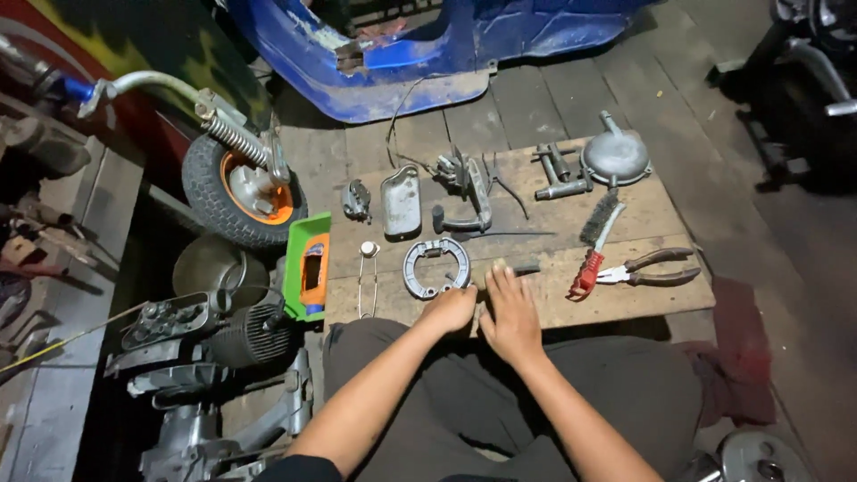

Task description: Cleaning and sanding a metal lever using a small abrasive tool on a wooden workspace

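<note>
Looking down, I see my left hand curled at the near edge of the wooden board, its fingers together beside the brake shoes. My right hand lies flat, fingers spread and pressing on a narrow dark bar, likely to steady it. A wire brush and pliers lie right of it, apparently laid out within reach.

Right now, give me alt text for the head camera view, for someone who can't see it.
Both hands rest at the near edge of a wooden board: the left hand beside curved brake shoes, the right hand flat over a dark bar. Pliers, a wire brush and metal parts lie beyond.
</note>
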